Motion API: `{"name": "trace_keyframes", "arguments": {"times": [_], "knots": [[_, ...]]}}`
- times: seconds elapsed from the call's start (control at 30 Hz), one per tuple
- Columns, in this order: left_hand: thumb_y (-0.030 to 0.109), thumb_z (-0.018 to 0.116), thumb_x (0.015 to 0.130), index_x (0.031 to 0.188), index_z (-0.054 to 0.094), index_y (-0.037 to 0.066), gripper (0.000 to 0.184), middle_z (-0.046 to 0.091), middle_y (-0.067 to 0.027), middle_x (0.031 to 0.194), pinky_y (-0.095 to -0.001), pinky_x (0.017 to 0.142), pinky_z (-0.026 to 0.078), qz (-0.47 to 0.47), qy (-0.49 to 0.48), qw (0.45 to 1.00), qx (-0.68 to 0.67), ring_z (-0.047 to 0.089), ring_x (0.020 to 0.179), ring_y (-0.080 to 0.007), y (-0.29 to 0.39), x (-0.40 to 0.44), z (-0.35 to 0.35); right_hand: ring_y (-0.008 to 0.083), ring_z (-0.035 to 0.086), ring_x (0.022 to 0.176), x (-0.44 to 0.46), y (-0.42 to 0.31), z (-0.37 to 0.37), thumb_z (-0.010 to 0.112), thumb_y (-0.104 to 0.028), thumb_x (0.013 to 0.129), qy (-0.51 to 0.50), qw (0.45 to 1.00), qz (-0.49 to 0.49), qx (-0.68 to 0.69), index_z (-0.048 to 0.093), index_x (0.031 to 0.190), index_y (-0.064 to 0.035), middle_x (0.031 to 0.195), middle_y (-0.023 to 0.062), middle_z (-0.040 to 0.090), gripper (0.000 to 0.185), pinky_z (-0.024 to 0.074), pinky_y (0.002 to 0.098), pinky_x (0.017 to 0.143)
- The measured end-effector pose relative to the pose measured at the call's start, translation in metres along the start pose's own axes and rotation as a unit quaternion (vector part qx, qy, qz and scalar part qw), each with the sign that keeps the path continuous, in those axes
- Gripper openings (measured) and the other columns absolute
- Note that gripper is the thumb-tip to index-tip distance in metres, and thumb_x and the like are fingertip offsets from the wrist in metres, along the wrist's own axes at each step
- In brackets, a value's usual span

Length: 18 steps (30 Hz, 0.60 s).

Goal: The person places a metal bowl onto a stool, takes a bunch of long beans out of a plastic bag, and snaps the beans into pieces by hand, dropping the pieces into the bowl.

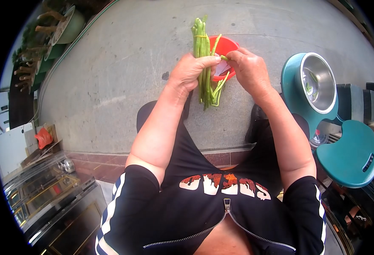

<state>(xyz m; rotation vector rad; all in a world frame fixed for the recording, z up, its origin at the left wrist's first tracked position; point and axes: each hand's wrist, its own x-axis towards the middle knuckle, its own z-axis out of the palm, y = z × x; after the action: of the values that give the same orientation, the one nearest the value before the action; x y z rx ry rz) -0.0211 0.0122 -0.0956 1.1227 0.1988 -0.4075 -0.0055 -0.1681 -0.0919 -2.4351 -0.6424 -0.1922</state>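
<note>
My left hand (187, 72) is wrapped round a bundle of long green beans (201, 44), which is tied near its top with a thin yellowish band. Several beans hang loosely below that hand, some of them bent. Close by on the right, my right hand (250, 70) pinches the end of a green bean between thumb and fingers, nearly touching the left thumb. Under both hands stands a red bucket (229, 41) with something whitish inside; its left side is partly hidden by the beans and my hands.
To the right, a steel bowl (332, 87) with a few green bits inside rests on a teal stool (290, 80). Another teal seat (348, 155) is nearer me. Potted plants (70, 27) line the upper left. A glass-topped case (38, 191) stands lower left.
</note>
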Motion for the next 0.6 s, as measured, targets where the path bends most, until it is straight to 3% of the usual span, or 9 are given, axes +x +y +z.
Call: {"name": "trace_keyframes", "arguments": {"times": [0.13,0.23,0.33,0.43,0.6], "knots": [[0.01,0.067,0.078,0.078,0.06,0.004,0.01,0.057,-0.004,0.064,-0.0277,0.054,0.045,0.002,0.004,1.0,0.002,0.055,0.055,-0.0143,0.001,0.0,-0.001,0.0305,0.063,0.074,-0.001,0.002,0.004,0.064,-0.011,0.074,0.034,0.998,-0.017,0.052,0.065,0.083,-0.0085,0.081,0.0111,0.063,0.01,0.0506,0.0387,0.063],[0.01,0.067,0.078,0.078,0.06,0.003,0.01,0.057,-0.0042,0.064,-0.0276,0.054,0.046,-0.003,0.005,1.0,0.0,0.055,0.055,-0.0144,0.0,0.002,-0.003,0.0245,0.065,0.07,-0.002,-0.001,0.004,0.064,-0.008,0.075,0.031,0.985,0.025,0.166,0.066,0.087,-0.0067,0.079,0.0101,0.065,0.012,0.0501,0.0349,0.062],[0.01,0.068,0.077,0.078,0.06,0.003,0.01,0.058,-0.0044,0.064,-0.0279,0.053,0.046,-0.009,0.03,0.999,0.016,0.055,0.054,-0.0146,-0.001,0.005,-0.005,0.0096,0.055,0.063,0.002,0.003,0.0,0.06,-0.01,0.086,-0.018,0.923,0.146,0.356,0.063,0.098,-0.0013,0.072,0.0016,0.061,0.015,0.0434,0.0233,0.057],[0.01,0.069,0.076,0.078,0.06,0.002,0.012,0.058,-0.0046,0.064,-0.0279,0.052,0.046,-0.007,0.055,0.998,0.019,0.055,0.052,-0.0149,-0.001,0.009,-0.007,0.0049,0.045,0.059,0.009,0.013,-0.015,0.059,-0.013,0.088,0.013,0.838,0.232,0.494,0.063,0.098,-0.0002,0.073,-0.0018,0.057,0.017,0.0372,0.0192,0.053],[0.01,0.07,0.075,0.076,0.06,0.003,0.012,0.057,-0.0039,0.062,-0.0271,0.048,0.045,-0.015,0.089,0.996,0.026,0.055,0.052,-0.0143,0.0,0.018,-0.013,0.0042,0.04,0.059,0.011,0.029,-0.029,0.058,-0.014,0.089,0.026,0.816,0.233,0.528,0.062,0.1,0.0001,0.078,0.0005,0.055,0.018,0.0331,0.0182,0.051]]}}
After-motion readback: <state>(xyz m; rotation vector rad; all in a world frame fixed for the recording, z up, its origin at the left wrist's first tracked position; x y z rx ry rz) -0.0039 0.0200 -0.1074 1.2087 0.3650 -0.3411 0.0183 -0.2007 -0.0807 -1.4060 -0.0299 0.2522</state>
